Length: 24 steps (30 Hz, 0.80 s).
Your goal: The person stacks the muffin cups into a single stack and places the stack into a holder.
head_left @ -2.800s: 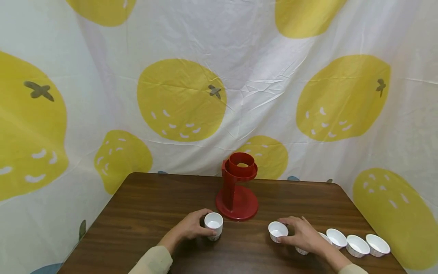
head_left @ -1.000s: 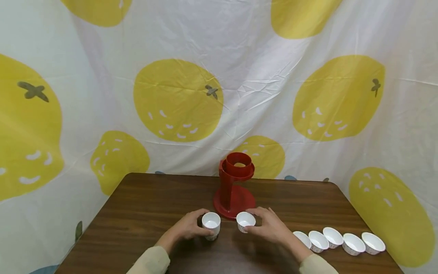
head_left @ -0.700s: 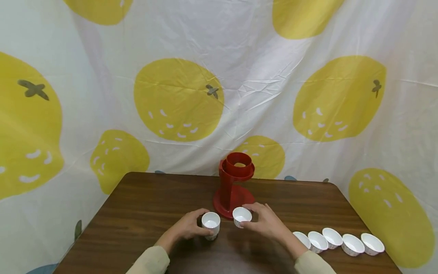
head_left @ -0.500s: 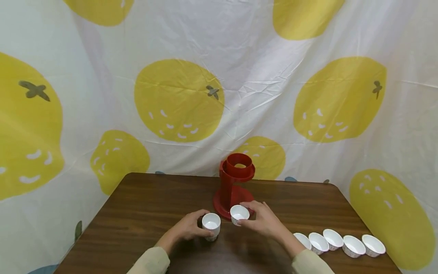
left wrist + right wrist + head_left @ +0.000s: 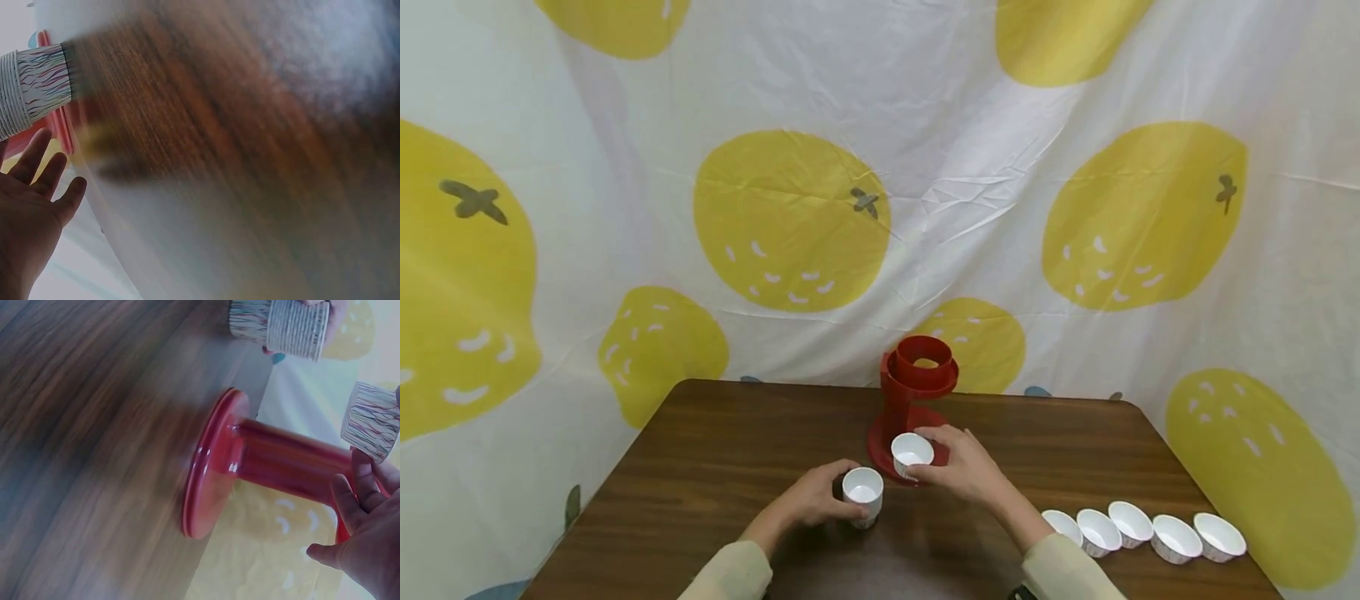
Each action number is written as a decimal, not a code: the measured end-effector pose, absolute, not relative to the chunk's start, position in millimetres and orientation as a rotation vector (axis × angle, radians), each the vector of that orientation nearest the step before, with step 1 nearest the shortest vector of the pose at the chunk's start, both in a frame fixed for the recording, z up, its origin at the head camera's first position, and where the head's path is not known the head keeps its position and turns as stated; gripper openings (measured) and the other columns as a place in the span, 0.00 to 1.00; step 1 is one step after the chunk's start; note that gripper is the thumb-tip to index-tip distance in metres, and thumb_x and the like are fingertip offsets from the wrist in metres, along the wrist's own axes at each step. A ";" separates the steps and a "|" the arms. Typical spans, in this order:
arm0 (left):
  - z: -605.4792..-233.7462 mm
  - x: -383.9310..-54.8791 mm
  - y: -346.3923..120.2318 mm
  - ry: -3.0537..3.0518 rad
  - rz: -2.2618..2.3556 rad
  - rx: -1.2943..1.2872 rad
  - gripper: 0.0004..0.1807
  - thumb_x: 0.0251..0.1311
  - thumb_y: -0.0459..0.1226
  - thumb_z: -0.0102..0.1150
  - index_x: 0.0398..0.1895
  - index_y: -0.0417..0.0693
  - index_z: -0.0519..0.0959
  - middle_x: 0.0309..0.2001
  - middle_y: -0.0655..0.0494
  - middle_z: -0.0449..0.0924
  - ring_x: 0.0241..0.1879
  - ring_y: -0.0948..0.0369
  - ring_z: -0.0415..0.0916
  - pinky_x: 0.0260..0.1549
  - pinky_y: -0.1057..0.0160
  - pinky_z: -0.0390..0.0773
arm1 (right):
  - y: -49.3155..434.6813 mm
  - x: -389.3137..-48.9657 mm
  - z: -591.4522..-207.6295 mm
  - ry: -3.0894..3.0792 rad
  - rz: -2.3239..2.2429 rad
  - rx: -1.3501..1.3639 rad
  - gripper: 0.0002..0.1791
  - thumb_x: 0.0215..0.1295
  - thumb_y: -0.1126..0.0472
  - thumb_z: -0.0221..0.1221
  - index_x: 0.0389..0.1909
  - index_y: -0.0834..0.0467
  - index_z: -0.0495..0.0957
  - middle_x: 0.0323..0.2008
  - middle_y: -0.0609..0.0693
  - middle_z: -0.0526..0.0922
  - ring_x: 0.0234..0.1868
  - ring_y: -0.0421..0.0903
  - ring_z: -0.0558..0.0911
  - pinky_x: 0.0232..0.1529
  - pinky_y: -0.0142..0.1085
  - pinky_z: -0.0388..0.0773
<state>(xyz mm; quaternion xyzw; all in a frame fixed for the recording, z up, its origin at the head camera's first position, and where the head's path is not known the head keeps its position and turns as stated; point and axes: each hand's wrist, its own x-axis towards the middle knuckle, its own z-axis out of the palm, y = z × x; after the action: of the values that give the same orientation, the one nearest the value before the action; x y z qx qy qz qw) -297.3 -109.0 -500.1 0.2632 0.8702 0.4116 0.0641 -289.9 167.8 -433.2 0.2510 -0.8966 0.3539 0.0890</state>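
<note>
My left hand (image 5: 814,495) grips a stack of white paper baking cups (image 5: 867,498) standing on the table, thumb near, index finger behind. In the left wrist view the stack (image 5: 45,84) shows many rims and a wavy-line print; the other fingers are spread. One single paper baking cup (image 5: 912,451) is pinched by my right hand (image 5: 967,468), mouth up. It overlaps the base of the red stand (image 5: 895,404) in the head view. The right wrist view has this cup (image 5: 370,422) raised beside the stand's post, well off the tabletop.
The red stand carries a ring with a red round cup (image 5: 925,360) at its top. Several white baking cups (image 5: 1176,537) sit in a row at the right of the brown table (image 5: 760,425). A lemon-print cloth (image 5: 970,208) hangs behind.
My right hand has carried its baking cup from near the row leftward and then away from me, to in front of the red stand. My left hand keeps its grip on the stack.
</note>
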 end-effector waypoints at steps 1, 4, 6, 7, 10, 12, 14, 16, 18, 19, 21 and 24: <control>-500.2 -297.4 -108.8 2.622 1.249 0.795 0.33 0.48 0.48 0.77 0.56 0.47 0.76 0.45 0.59 0.80 0.46 0.57 0.75 0.48 0.52 0.74 | 166.2 -290.4 -431.9 -2.667 1.067 0.743 0.30 0.52 0.45 0.73 0.53 0.56 0.82 0.48 0.48 0.84 0.50 0.50 0.79 0.60 0.56 0.64; -500.3 -297.8 -108.3 2.609 1.267 0.787 0.33 0.48 0.48 0.77 0.56 0.47 0.76 0.45 0.60 0.80 0.46 0.58 0.75 0.49 0.52 0.73 | 160.6 -291.6 -429.0 -2.662 1.090 0.735 0.31 0.51 0.45 0.74 0.53 0.56 0.82 0.50 0.49 0.84 0.52 0.51 0.79 0.63 0.59 0.60; -501.1 -297.9 -108.3 2.609 1.275 0.797 0.32 0.49 0.48 0.77 0.56 0.47 0.76 0.44 0.60 0.80 0.46 0.58 0.76 0.48 0.53 0.74 | 156.5 -292.0 -427.8 -2.656 1.101 0.731 0.31 0.51 0.45 0.74 0.54 0.57 0.81 0.50 0.50 0.83 0.53 0.51 0.79 0.64 0.59 0.60; -501.8 -297.7 -108.5 2.612 1.276 0.805 0.32 0.49 0.47 0.77 0.56 0.46 0.76 0.44 0.60 0.80 0.45 0.58 0.76 0.47 0.53 0.74 | 154.4 -291.8 -427.5 -2.654 1.103 0.730 0.31 0.51 0.46 0.74 0.53 0.57 0.81 0.51 0.50 0.83 0.53 0.51 0.79 0.64 0.59 0.60; -503.7 -296.9 -108.9 2.622 1.274 0.824 0.32 0.48 0.47 0.77 0.55 0.46 0.77 0.43 0.61 0.80 0.44 0.60 0.76 0.46 0.56 0.74 | 148.5 -291.9 -427.7 -2.650 1.130 0.729 0.31 0.51 0.46 0.74 0.53 0.56 0.81 0.50 0.50 0.83 0.51 0.50 0.78 0.61 0.56 0.64; -504.9 -297.5 -108.8 2.623 1.280 0.836 0.32 0.48 0.47 0.77 0.55 0.46 0.77 0.42 0.61 0.80 0.43 0.60 0.76 0.45 0.57 0.74 | 144.9 -292.4 -428.0 -2.646 1.134 0.735 0.31 0.51 0.46 0.74 0.53 0.56 0.81 0.49 0.49 0.83 0.50 0.49 0.78 0.59 0.53 0.65; -505.6 -296.6 -108.8 2.618 1.292 0.826 0.32 0.47 0.47 0.77 0.55 0.47 0.77 0.41 0.62 0.80 0.42 0.61 0.75 0.45 0.57 0.74 | 141.4 -291.7 -429.2 -2.651 1.125 0.744 0.31 0.51 0.45 0.74 0.54 0.56 0.81 0.48 0.48 0.83 0.48 0.48 0.78 0.55 0.50 0.68; -505.6 -296.5 -108.2 2.616 1.306 0.817 0.32 0.47 0.47 0.77 0.55 0.47 0.77 0.41 0.62 0.80 0.42 0.61 0.75 0.45 0.57 0.74 | 138.5 -291.8 -430.0 -2.655 1.103 0.755 0.32 0.51 0.44 0.74 0.54 0.56 0.81 0.47 0.48 0.83 0.47 0.48 0.78 0.52 0.48 0.70; -505.1 -296.8 -107.4 2.612 1.318 0.820 0.32 0.46 0.46 0.78 0.55 0.47 0.77 0.41 0.62 0.80 0.43 0.60 0.75 0.45 0.56 0.74 | 135.9 -292.3 -430.6 -2.655 1.088 0.769 0.32 0.52 0.44 0.73 0.54 0.57 0.81 0.46 0.47 0.83 0.46 0.49 0.78 0.50 0.48 0.70; -504.7 -296.9 -107.2 2.611 1.322 0.816 0.32 0.46 0.46 0.78 0.55 0.47 0.77 0.41 0.62 0.80 0.43 0.60 0.75 0.45 0.56 0.74 | 134.7 -292.6 -431.0 -2.656 1.081 0.777 0.32 0.52 0.44 0.73 0.54 0.57 0.81 0.45 0.47 0.83 0.46 0.49 0.78 0.52 0.49 0.70; -504.5 -297.3 -107.0 2.613 1.318 0.815 0.32 0.46 0.46 0.78 0.55 0.46 0.77 0.42 0.62 0.80 0.43 0.60 0.76 0.45 0.56 0.74 | 132.1 -292.6 -431.5 -2.649 1.077 0.791 0.31 0.51 0.45 0.74 0.54 0.57 0.81 0.45 0.48 0.83 0.47 0.49 0.78 0.57 0.55 0.66; -504.8 -298.2 -107.5 2.606 1.312 0.803 0.32 0.46 0.46 0.77 0.55 0.46 0.77 0.42 0.61 0.80 0.43 0.59 0.76 0.45 0.54 0.74 | 127.8 -291.1 -432.2 -2.628 1.067 0.814 0.30 0.51 0.46 0.75 0.53 0.57 0.81 0.45 0.48 0.84 0.49 0.49 0.78 0.62 0.65 0.58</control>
<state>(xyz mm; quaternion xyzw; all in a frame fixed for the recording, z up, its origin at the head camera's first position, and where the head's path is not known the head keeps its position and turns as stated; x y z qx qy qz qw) -298.2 -107.5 -504.8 0.2648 0.8598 0.4327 0.0579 -291.1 127.8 -432.2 0.2746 -0.8866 0.3600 0.0950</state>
